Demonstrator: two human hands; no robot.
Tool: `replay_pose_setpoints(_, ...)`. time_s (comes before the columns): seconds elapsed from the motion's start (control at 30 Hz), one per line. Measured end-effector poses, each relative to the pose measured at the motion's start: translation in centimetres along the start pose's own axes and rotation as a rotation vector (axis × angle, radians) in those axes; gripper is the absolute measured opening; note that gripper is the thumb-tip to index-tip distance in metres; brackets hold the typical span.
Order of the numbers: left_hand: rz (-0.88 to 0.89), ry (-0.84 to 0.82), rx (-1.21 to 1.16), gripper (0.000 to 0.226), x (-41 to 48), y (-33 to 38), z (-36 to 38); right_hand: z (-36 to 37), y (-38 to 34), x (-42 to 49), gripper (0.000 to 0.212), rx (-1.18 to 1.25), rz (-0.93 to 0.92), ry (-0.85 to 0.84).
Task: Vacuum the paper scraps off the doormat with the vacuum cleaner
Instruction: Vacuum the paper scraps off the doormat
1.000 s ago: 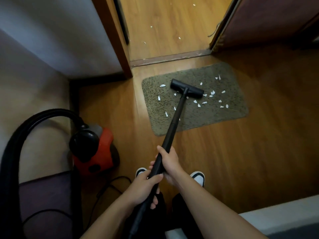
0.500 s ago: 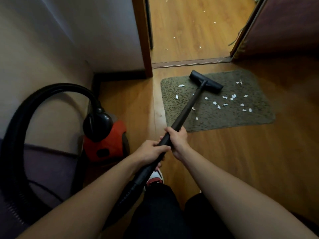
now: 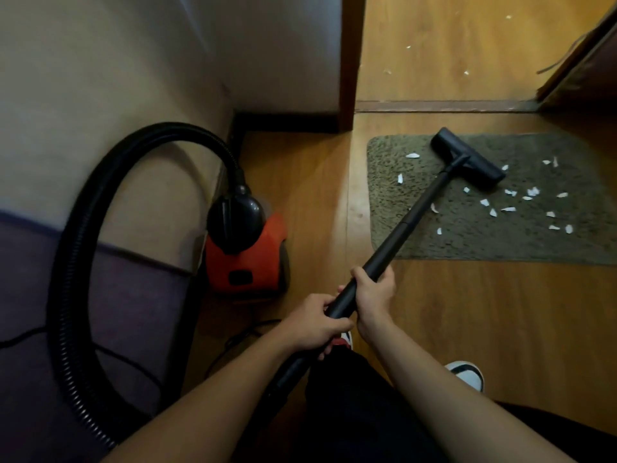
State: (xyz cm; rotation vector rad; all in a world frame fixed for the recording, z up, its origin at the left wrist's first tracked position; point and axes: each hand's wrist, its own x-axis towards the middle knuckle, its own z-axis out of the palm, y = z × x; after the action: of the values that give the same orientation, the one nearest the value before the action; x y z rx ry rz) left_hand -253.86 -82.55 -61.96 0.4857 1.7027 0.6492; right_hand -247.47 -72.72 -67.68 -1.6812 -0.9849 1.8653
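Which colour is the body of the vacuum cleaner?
Orange-red body with a black top, seen in the head view.

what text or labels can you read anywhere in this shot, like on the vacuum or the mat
None: no word, brand, number or sign can be read.
Red vacuum cleaner body: a dark panel on its front, no legible text.
Black wand, floor head and hose: plain.
Doormat and paper scraps: no print visible.
Shoes: no mark clear enough to read.
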Motion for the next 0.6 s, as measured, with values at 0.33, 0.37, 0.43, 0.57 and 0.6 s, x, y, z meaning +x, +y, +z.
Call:
replay_pose_setpoints(0.33, -0.247, 0.322, 0.180, 0.049, 1.8, -5.9, -5.1, 1.0, 2.4, 1.5, 0.044, -0.020, 0.013, 0.020)
replay_pose_setpoints(0.37, -0.264, 0.387, 0.352, 0.050, 1.8, -7.3, -5.9, 1.2, 2.6, 1.7, 0.045, -0.018, 0.012, 0.018)
replay_pose_setpoints(0.43, -0.233, 0.460, 0.535, 0.058, 1.8, -9.9, -7.2, 1.7, 3.2, 1.5, 0.045, -0.023, 0.010, 0.017)
replay_pose_setpoints(0.57, -0.178, 0.463, 0.685, 0.068, 3.0, -13.1, -8.9, 2.7, 4.5, 0.3, 0.047, -0.053, 0.000, -0.014)
replay_pose_setpoints(0.6, -0.169, 0.470, 0.726, 0.071, 3.3, -13.6, -9.2, 3.0, 4.8, 0.0, 0.050, -0.052, 0.012, -0.022)
